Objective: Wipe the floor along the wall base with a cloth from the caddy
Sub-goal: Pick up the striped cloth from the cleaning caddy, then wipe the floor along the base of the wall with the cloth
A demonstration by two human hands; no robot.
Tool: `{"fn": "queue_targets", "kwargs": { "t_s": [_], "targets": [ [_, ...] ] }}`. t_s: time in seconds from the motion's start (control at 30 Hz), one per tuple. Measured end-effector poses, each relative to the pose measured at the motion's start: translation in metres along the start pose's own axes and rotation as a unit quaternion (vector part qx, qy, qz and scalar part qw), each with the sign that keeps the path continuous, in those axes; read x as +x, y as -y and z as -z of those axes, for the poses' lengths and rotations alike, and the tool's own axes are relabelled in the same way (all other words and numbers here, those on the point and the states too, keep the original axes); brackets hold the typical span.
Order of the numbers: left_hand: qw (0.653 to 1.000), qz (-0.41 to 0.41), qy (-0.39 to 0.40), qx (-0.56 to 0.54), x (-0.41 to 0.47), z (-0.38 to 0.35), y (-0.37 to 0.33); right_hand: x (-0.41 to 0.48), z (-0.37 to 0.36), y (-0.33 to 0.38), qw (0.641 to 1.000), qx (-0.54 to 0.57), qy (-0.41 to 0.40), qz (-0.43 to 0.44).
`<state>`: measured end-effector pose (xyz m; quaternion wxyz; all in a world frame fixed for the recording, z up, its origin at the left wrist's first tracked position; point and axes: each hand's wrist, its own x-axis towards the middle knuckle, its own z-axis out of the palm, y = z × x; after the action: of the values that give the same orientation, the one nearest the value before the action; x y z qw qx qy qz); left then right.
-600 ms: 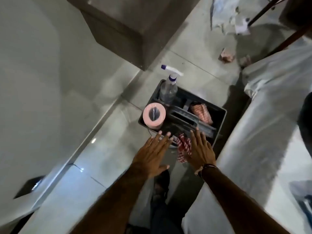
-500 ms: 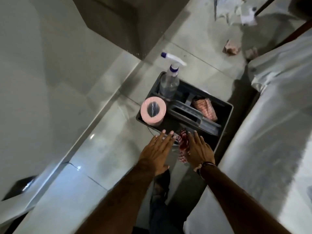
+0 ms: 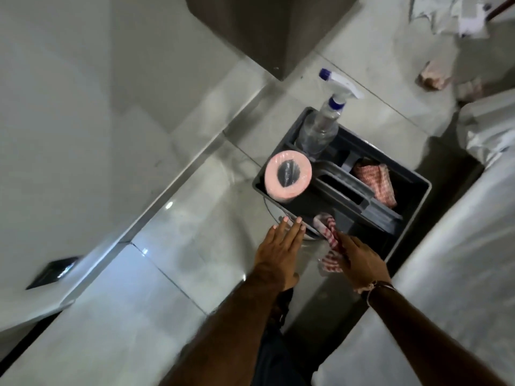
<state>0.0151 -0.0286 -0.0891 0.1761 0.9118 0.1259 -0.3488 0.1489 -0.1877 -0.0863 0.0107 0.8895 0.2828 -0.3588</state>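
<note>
Fingers (image 3: 344,242) of the right hand (image 3: 359,263) close around a red-and-white checked cloth (image 3: 330,240), which hangs over the near rim of the dark grey plastic caddy (image 3: 415,207) and trails down past the knuckles toward the pale glossy tiled floor (image 3: 195,235). Just beside it, the left hand (image 3: 278,254) is flat and spread, holding nothing, its fingertips (image 3: 285,220) reaching the caddy's near corner. Inside the caddy, a clear spray bottle with a white-and-blue trigger (image 3: 320,126) stands in the far left compartment, a pink roll with a dark core (image 3: 288,176) stands in the near left one, and a second red checked cloth (image 3: 376,182) lies bunched in the right compartment beyond the central handle (image 3: 348,190). White sheeting (image 3: 459,260) lies to the caddy's right, and the grey wall base (image 3: 156,207) runs along its left.
</note>
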Motion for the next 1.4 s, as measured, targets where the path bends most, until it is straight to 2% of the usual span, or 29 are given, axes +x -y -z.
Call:
{"fn": "queue_targets", "kwargs": {
  "t_s": [0.17,0.33,0.47,0.63,0.77,0.9,1.1,1.27,1.37,1.4],
  "targets": [
    [0.995,0.056,-0.031,-0.073,-0.067,0.01,0.032,-0.05,0.019,0.029,1.0,-0.009,-0.011,0.021],
    [0.976,0.141,-0.078,-0.149,-0.161,-0.003,0.087,-0.104,0.016,0.084,0.995,-0.025,0.031,0.092],
    [0.943,0.228,-0.095,-0.222,-0.239,-0.035,0.127,-0.138,0.007,0.141,0.991,-0.024,0.053,0.121],
    [0.896,0.321,-0.12,-0.283,-0.33,-0.093,0.16,-0.16,-0.028,0.231,0.972,-0.1,0.078,0.199],
    [0.853,0.387,-0.128,-0.327,-0.378,-0.158,0.178,-0.17,-0.065,0.317,0.94,-0.16,0.071,0.292],
    [0.804,0.433,-0.135,-0.385,-0.396,-0.229,0.182,-0.162,-0.124,0.386,0.898,-0.199,0.083,0.383],
    [0.735,0.48,-0.14,-0.457,-0.368,-0.336,0.193,-0.12,-0.23,0.461,0.812,-0.288,0.073,0.502],
    [0.706,0.496,-0.132,-0.488,-0.321,-0.415,0.222,-0.061,-0.324,0.502,0.772,-0.34,0.05,0.535],
    [0.699,0.506,-0.131,-0.488,-0.287,-0.456,0.247,-0.022,-0.38,0.519,0.763,-0.342,0.034,0.548],
    [0.695,0.511,-0.13,-0.489,-0.274,-0.47,0.257,-0.009,-0.399,0.526,0.746,-0.337,0.022,0.574]
  ]
}}
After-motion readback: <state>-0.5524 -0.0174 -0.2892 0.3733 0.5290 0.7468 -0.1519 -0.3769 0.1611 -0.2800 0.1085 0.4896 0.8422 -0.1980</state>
